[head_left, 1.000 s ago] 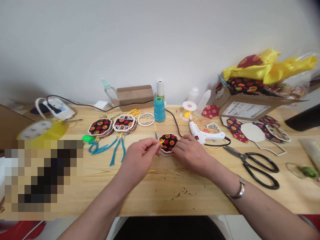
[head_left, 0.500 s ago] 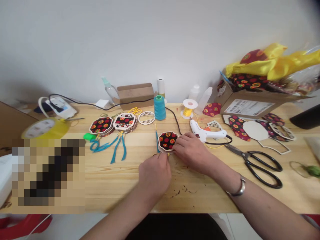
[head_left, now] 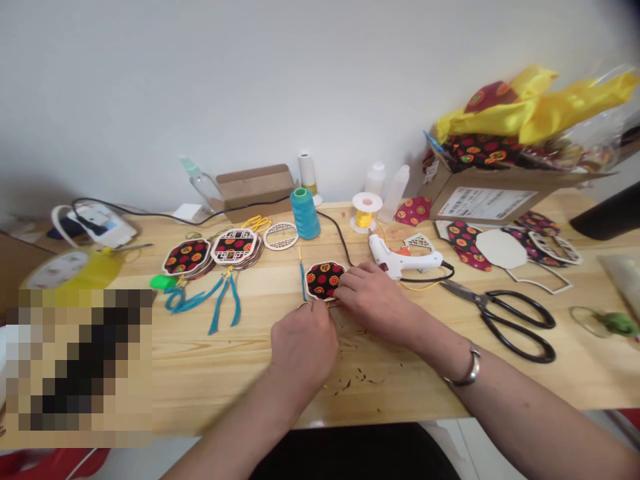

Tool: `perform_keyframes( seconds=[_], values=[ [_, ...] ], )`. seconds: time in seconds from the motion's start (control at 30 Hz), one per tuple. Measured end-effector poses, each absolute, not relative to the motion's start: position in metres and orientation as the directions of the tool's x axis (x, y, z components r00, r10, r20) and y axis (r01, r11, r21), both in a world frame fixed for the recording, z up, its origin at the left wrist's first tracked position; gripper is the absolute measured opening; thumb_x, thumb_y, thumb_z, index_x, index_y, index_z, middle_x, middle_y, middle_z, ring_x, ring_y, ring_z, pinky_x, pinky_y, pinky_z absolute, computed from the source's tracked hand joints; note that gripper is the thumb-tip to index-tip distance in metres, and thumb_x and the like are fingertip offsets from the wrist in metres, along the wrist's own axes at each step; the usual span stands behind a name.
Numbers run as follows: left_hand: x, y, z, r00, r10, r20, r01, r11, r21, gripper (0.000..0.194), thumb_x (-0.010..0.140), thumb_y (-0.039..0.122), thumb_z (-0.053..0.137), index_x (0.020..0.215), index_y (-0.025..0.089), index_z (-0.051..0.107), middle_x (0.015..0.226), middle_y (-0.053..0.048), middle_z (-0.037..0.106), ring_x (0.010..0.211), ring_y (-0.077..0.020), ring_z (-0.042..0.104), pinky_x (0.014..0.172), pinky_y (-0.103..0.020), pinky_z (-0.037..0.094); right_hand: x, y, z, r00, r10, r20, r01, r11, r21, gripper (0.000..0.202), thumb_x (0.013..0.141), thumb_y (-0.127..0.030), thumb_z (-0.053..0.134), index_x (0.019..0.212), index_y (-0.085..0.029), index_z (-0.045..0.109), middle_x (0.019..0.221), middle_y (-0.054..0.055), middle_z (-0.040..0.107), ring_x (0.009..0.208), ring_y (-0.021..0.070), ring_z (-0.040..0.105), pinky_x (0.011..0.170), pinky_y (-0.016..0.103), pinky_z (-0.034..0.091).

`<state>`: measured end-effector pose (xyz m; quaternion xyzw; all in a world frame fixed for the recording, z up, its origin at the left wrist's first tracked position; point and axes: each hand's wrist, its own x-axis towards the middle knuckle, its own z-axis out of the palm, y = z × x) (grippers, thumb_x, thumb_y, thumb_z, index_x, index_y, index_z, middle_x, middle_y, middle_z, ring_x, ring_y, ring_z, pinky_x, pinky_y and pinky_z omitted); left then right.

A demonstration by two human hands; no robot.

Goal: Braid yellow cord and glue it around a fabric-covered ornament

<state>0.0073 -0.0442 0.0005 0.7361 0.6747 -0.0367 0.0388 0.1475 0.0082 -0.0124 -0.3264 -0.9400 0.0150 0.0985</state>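
In front of me lies a scalloped pendant panel (head_left: pixel 325 281), black fabric with red and yellow flowers inside a pale rim. My right hand (head_left: pixel 377 298) grips its right edge, fingers bent over it. My left hand (head_left: pixel 305 340) is closed at the panel's lower edge, where a thin yellow cord (head_left: pixel 305 305) shows by the fingers; the fingertips are partly hidden. Just left of the panel lies a blue tassel (head_left: pixel 303 280) with a yellow end. Two stacks of similar panels, the floral stack (head_left: pixel 187 257) and the lattice-fronted stack (head_left: pixel 235 247), sit farther left with blue tassels.
A teal thread cone (head_left: pixel 305 215) and a yellow cord spool (head_left: pixel 367 212) stand behind my hands. To the right are a white glue gun (head_left: pixel 407 260), large black-handled scissors (head_left: pixel 500 319) and a carton (head_left: pixel 483 193) of fabric. Dark scraps (head_left: pixel 357 380) lie near the table's front.
The view has shifted slightly, so the whole scene sits a little farther left. Both hands keep nearly the same hold at the panel.
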Motion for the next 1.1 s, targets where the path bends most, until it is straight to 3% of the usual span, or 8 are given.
perform_keyframes(
  seconds=[0.27,0.6,1.1],
  values=[
    [0.009,-0.039,0.004,0.12,0.99,-0.073,0.987,-0.127,-0.096,0.031,0.085,0.021,0.031,0.074,0.015,0.059,0.068,-0.011,0.066,0.062,-0.0262,0.063,0.05,-0.031,0.041,0.147,0.007,-0.003,-0.764,0.636,0.108,0.626,0.771,-0.114,0.012,0.083,-0.012,0.049,0.077,-0.013,0.06,0.082,0.006,0.059,0.077,0.018,0.048,0.067,0.032,0.027],
    [0.012,-0.041,-0.002,0.141,0.989,-0.039,0.966,-0.147,-0.212,0.031,0.085,0.017,0.029,0.077,0.015,0.059,0.066,-0.013,0.064,0.065,-0.0261,0.063,0.05,-0.03,0.038,0.146,0.009,-0.012,-0.751,0.633,0.186,0.626,0.773,-0.104,0.013,0.084,-0.013,0.049,0.077,-0.014,0.061,0.081,0.008,0.059,0.08,0.0198,0.049,0.065,0.033,0.029],
    [0.011,-0.038,-0.003,0.115,0.992,-0.061,0.957,-0.127,-0.26,0.032,0.087,0.022,0.029,0.085,0.016,0.061,0.068,-0.012,0.065,0.062,-0.0259,0.063,0.05,-0.029,0.037,0.147,0.009,-0.011,-0.737,0.642,0.212,0.627,0.766,-0.141,0.011,0.081,-0.013,0.052,0.075,-0.015,0.061,0.078,0.007,0.059,0.081,0.0206,0.05,0.065,0.033,0.031]
  ],
)
